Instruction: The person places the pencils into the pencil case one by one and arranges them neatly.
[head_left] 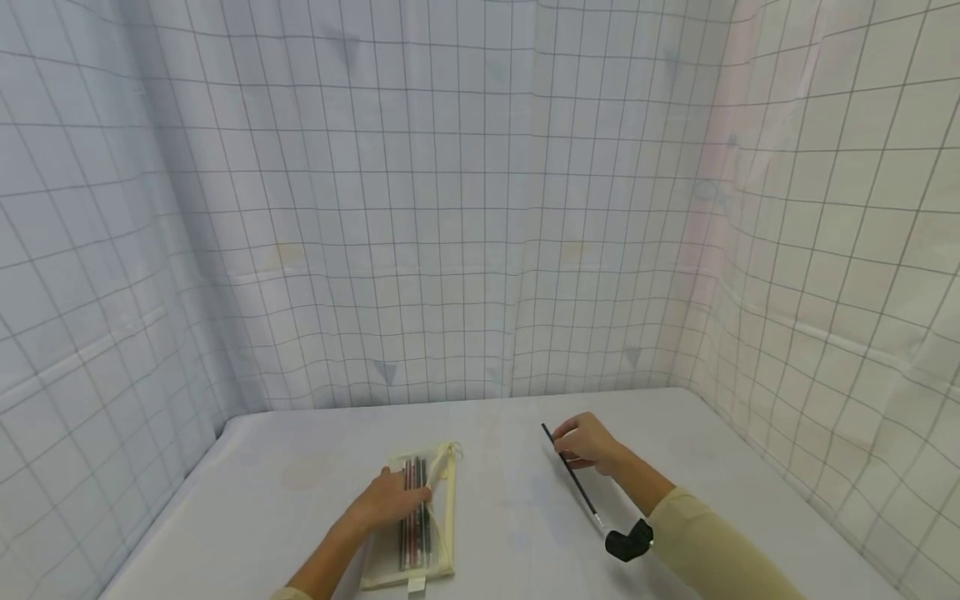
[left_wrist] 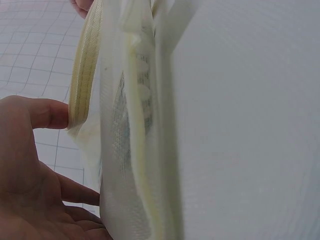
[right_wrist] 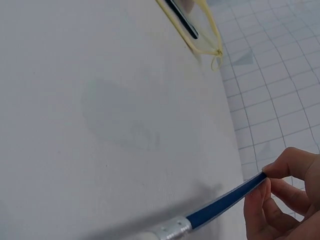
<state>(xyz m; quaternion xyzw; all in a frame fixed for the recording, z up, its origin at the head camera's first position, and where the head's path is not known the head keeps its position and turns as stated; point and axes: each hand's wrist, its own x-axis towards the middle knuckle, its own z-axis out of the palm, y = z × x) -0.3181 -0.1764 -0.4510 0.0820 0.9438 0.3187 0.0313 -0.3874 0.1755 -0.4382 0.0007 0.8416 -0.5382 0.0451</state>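
Note:
A translucent pencil case [head_left: 447, 533] with pale yellow edging lies on the white table, several pencils [head_left: 414, 525] showing through it. Across its upper part lies my left hand [head_left: 386, 500], gripping it with the thumb over the pencils. In the left wrist view, that hand [left_wrist: 25, 175] has one fingertip against the yellow zip tape [left_wrist: 84, 70] and other fingers at the mesh side. My right hand [head_left: 588, 442] pinches a dark blue pencil [right_wrist: 227, 199] near its far end. The pencil slants toward me, its silver ferrule [right_wrist: 175, 228] at the lower end.
White grid-patterned curtains [head_left: 480, 208] stand behind the table and on both sides. The white table surface [head_left: 502, 500] lies between the two hands. A small cord loop [right_wrist: 216, 62] hangs from the case's corner. A black wrist camera [head_left: 628, 542] sits by the right forearm.

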